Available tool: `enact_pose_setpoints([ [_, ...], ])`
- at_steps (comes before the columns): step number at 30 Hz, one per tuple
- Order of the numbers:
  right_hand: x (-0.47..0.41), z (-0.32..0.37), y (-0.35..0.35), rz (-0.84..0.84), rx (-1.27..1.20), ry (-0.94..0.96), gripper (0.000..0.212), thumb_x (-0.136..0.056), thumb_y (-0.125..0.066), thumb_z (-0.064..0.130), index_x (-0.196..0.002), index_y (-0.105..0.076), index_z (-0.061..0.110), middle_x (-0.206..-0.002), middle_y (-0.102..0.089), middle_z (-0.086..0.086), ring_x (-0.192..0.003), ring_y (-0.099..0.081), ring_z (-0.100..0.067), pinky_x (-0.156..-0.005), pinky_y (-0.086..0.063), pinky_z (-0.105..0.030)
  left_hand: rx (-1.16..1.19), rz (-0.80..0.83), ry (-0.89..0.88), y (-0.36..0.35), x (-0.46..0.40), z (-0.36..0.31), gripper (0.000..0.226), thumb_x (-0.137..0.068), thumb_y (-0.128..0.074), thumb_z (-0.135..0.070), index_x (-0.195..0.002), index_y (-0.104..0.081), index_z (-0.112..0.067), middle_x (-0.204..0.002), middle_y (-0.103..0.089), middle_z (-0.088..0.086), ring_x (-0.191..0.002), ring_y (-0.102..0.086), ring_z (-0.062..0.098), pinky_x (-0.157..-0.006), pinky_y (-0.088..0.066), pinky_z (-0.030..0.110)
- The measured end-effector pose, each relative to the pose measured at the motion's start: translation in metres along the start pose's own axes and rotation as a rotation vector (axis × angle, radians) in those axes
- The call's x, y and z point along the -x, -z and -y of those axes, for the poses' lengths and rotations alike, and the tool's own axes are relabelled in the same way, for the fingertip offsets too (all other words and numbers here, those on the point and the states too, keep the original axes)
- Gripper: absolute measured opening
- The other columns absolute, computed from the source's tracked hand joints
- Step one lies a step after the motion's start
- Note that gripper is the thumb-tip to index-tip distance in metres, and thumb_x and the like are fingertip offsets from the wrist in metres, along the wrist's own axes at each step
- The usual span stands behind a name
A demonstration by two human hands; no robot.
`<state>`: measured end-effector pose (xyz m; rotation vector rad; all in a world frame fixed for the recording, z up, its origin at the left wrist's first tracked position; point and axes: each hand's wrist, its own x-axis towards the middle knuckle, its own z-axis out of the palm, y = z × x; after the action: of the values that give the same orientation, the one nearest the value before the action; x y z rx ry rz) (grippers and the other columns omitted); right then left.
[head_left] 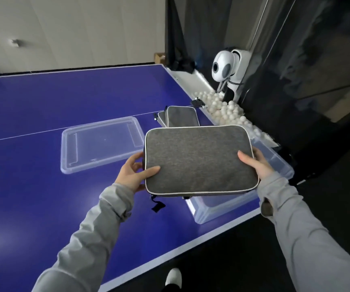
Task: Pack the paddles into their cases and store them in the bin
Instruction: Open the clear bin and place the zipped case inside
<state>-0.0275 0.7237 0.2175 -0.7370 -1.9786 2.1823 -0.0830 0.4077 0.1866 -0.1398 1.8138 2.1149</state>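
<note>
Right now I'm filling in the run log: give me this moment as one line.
step: case to bin | left hand: grips grey case | right hand: grips it | case: over clear bin | lid: off, on table

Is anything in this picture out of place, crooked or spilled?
Nothing looks damaged or spilled. The grey case is held level by the left hand and right hand above the clear bin; its lid lies flat beside it.
</note>
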Motion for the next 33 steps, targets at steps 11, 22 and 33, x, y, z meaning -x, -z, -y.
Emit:
enact_pose_setpoints([
  [11, -0.108, 0.031, 0.094, -0.010, 0.170, -0.094, 0.041, -0.082, -0.066, 0.019, -0.119, -0.051, 0.024, -0.104, -0.064, -0.005, -0.086, -0.064, -0.017, -0.067, -0.052, -0.029, 0.050, -0.054, 0.100, -0.131, -0.076, 0.033, 0.055, -0.075, -0.073, -0.001, -0.117, -0.043, -0.019, -0.106, -0.052, 0.003, -0.086, -0.058, 0.018, -0.058, -0.052, 0.036],
  [22, -0.210, -0.027, 0.130, 0.121, 0.378, -0.172, 0.053, -0.071, -0.078, 0.024, -0.119, -0.055, 0.016, -0.114, -0.063, -0.008, -0.098, -0.061, -0.023, -0.092, -0.051, -0.031, -0.076, -0.360, 0.194, -0.199, -0.106, 0.101, 0.067, -0.066, -0.078, 0.008, -0.125, -0.048, 0.000, -0.120, -0.060, 0.019, -0.107, -0.057, 0.032, -0.095, -0.045, 0.039],
  [33, -0.247, -0.106, 0.122, 0.279, 0.550, -0.207, 0.049, -0.070, -0.079, 0.010, -0.113, -0.053, 0.008, -0.091, -0.060, 0.001, -0.081, -0.058, -0.017, -0.061, -0.049, -0.016, -0.049, -0.626, 0.434, -0.200, -0.122, 0.139, 0.078, -0.065, -0.076, 0.013, -0.134, -0.044, -0.004, -0.128, -0.056, 0.017, -0.108, -0.059, 0.032, -0.085, -0.047, 0.035],
])
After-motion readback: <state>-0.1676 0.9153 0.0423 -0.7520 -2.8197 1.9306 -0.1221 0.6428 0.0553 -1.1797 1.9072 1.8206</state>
